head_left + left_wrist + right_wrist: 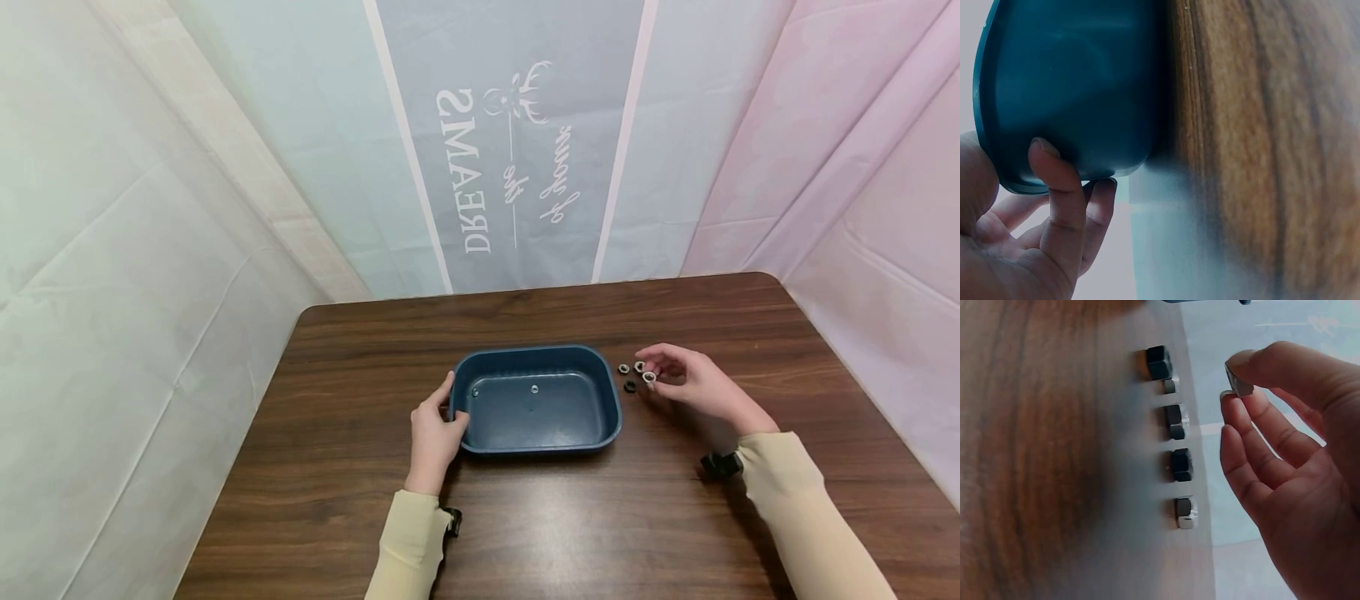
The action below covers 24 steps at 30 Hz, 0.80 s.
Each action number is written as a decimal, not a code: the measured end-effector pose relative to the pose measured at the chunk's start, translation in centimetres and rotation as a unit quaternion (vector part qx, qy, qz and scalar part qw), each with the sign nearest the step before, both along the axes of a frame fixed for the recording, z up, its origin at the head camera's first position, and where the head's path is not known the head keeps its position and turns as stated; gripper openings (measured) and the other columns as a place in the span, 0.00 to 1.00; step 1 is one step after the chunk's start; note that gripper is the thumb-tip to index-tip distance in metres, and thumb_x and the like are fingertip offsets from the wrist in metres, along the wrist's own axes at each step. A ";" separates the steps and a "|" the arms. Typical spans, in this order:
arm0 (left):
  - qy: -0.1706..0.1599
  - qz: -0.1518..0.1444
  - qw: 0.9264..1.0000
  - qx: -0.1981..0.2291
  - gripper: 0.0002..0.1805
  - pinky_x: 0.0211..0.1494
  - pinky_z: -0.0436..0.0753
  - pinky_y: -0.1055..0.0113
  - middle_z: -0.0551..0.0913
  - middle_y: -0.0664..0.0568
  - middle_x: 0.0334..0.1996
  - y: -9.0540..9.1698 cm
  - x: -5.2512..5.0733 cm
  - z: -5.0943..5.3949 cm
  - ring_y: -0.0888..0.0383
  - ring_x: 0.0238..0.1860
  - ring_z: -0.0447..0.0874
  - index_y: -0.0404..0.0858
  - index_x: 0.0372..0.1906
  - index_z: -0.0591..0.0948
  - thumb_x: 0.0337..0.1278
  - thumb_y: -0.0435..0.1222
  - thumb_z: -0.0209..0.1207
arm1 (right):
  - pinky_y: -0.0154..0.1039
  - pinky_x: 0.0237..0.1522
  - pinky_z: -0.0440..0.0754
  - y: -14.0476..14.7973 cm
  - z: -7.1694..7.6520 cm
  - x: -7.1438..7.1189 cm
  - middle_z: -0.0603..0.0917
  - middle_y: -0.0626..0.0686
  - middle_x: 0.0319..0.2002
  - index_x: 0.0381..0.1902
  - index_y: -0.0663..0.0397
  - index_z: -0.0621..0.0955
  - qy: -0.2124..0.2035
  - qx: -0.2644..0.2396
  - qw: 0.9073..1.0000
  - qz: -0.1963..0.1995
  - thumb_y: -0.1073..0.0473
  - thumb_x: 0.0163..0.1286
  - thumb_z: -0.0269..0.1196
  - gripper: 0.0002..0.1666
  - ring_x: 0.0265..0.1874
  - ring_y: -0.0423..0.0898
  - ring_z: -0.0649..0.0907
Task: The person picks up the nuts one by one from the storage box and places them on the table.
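A dark blue rectangular tray (536,447) sits on the table. My left hand (433,433) grips its left end by the rim; in the left wrist view that hand (1035,231) has its fingers at the tray's wall (1079,81). Two small nuts lie in the tray, a silvery nut (535,389) near the middle and another nut (476,392) by the left wall. Right of the tray, my right hand (693,383) pinches a silvery hex nut (1241,382) between thumb and fingertips, above the table. Near it lie a black nut (630,387) and several other nuts, one silvery nut (1186,512) among them.
The brown wood-grain table (540,533) has rounded far corners. A printed cloth (517,167) hangs right behind its far edge, and pale cloth walls (135,292) stand at both sides. A black strap (722,464) is on the right wrist.
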<state>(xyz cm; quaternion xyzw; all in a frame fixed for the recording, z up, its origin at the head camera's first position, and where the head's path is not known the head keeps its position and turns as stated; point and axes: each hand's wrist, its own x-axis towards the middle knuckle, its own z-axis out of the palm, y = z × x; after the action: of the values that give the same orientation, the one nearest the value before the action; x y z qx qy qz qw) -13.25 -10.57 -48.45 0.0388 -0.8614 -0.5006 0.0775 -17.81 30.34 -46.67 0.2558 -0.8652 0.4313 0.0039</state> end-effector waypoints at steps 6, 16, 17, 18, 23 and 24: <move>-0.001 0.001 1.000 -0.006 0.37 0.21 0.70 0.67 0.83 0.46 0.47 0.0 -0.1 -0.1 0.56 0.32 0.78 0.47 0.67 0.72 0.46 0.23 0.60 | 0.40 0.37 0.78 -0.7 0.7 0.6 0.80 0.61 0.36 0.53 0.68 0.76 -0.001 -0.007 1.000 -0.013 0.80 0.55 0.63 0.26 0.36 0.57 0.79; -0.002 0.003 1.000 -0.005 0.37 0.22 0.71 0.67 0.83 0.47 0.47 0.0 -0.2 -0.1 0.55 0.34 0.79 0.46 0.66 0.73 0.46 0.23 0.59 | 0.32 0.37 0.77 0.8 -3.1 -0.4 0.81 0.52 0.37 0.53 0.61 0.78 0.017 0.008 0.998 -0.052 0.72 0.57 0.67 0.23 0.35 0.46 0.79; -0.002 0.004 1.000 -0.006 0.37 0.22 0.71 0.67 0.83 0.47 0.48 0.0 -0.2 -0.1 0.55 0.34 0.79 0.46 0.66 0.73 0.46 0.23 0.59 | 0.32 0.37 0.78 0.8 -3.2 -0.4 0.81 0.52 0.37 0.52 0.61 0.78 0.018 0.011 0.998 -0.055 0.72 0.57 0.67 0.23 0.35 0.45 0.80; -0.001 0.004 1.000 -0.006 0.37 0.22 0.71 0.67 0.83 0.47 0.48 0.0 -0.2 -0.1 0.55 0.34 0.79 0.46 0.66 0.73 0.46 0.23 0.59 | 0.32 0.37 0.78 0.8 -3.2 -0.3 0.81 0.52 0.37 0.52 0.61 0.78 0.017 0.014 0.998 -0.057 0.71 0.58 0.67 0.22 0.35 0.45 0.79; 0.001 0.006 1.000 -0.010 0.37 0.22 0.70 0.67 0.83 0.47 0.48 0.0 -0.2 -0.1 0.56 0.32 0.79 0.46 0.66 0.73 0.45 0.23 0.60 | 0.34 0.36 0.78 0.7 -3.5 -0.2 0.81 0.52 0.36 0.51 0.62 0.79 0.016 0.018 0.998 -0.060 0.72 0.58 0.67 0.22 0.34 0.45 0.80; 0.002 0.006 1.000 -0.010 0.37 0.22 0.70 0.67 0.83 0.47 0.48 0.0 -0.2 -0.1 0.56 0.32 0.79 0.47 0.66 0.73 0.45 0.23 0.60 | 0.34 0.36 0.78 0.7 -3.5 -0.2 0.81 0.52 0.36 0.51 0.62 0.79 0.015 0.019 0.998 -0.059 0.72 0.58 0.66 0.22 0.34 0.46 0.80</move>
<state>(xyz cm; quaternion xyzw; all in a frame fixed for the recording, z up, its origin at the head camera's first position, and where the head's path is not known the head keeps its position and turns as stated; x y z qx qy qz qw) -13.42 -10.59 -48.52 0.0419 -0.8658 -0.4919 0.0822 -18.03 31.09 -50.16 0.2104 -0.8867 0.4100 0.0375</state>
